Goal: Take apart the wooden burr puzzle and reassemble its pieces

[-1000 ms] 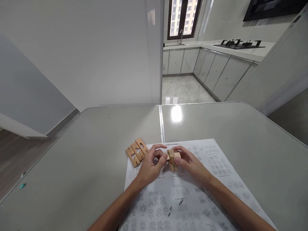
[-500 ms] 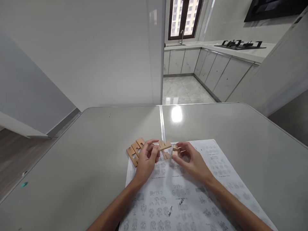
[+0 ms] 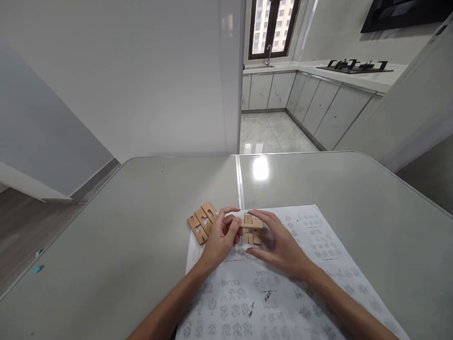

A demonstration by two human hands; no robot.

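Note:
Both my hands meet over a printed instruction sheet [image 3: 283, 293] on a grey table [image 3: 123, 245]. Between them is a small cluster of light wooden puzzle pieces [image 3: 252, 229], crossed into one another. My left hand [image 3: 221, 238] pinches the cluster from its left side, thumb and fingers curled on it. My right hand [image 3: 278, 243] cups it from the right and below, fingers closed on the pieces. Three flat notched wooden pieces [image 3: 201, 223] lie side by side on the table, just left of my left hand.
The table has a metal seam [image 3: 239, 182] down its middle and rounded edges. A small teal object [image 3: 38, 268] lies near the left edge. Behind stand a white wall [image 3: 141, 80] and a kitchen with cabinets [image 3: 318, 104].
A second ago both hands held one joined cluster. Half a second ago they were apart, each with separate pieces. Now the pieces are brought together again between both hands.

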